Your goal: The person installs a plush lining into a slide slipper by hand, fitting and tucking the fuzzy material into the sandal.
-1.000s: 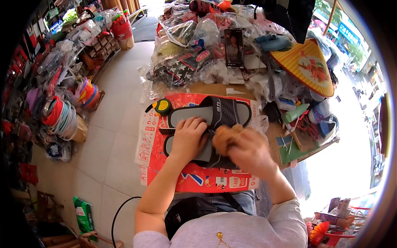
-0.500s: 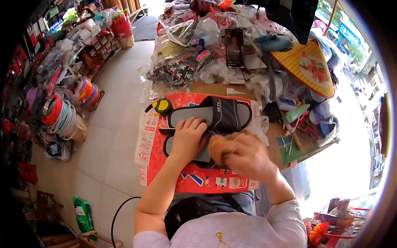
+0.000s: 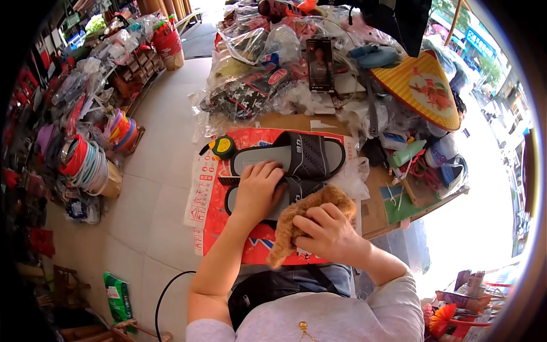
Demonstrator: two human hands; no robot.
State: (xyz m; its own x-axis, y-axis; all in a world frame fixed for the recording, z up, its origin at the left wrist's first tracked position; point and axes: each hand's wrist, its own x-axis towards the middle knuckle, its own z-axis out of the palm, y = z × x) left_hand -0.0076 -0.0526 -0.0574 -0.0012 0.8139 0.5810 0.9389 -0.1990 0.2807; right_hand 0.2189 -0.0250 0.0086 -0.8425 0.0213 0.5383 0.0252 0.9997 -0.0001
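Observation:
Two black slide sandals with grey insoles lie side by side, the far sandal [image 3: 319, 157] in fuller view and the near sandal [image 3: 232, 200] partly covered. My left hand [image 3: 257, 185] is closed over the near sandal's inner edge, its fingertips touching the far sandal's insole. Bunched in my right hand [image 3: 327, 231] is a fuzzy brown cloth [image 3: 302, 219], which hangs over the near sandal's strap and hides its toe end. By my left wrist a black ridged piece [image 3: 228, 180] sticks out; its kind is unclear. A yellow-and-black tape measure [image 3: 223, 148] sits beyond the sandals' heel end.
Under the sandals is a red printed bag [image 3: 219, 225] on a cardboard-topped table [image 3: 367, 228]. Plastic-wrapped shoes [image 3: 245, 97], a propped phone [image 3: 320, 65] and a yellow conical hat [image 3: 424, 94] crowd the back. Goods line the left, including a bucket [image 3: 111, 176].
My right hand has drawn back toward me from the near sandal, and the blurred brown cloth now hangs spread out and sharp. My left hand has stayed in place.

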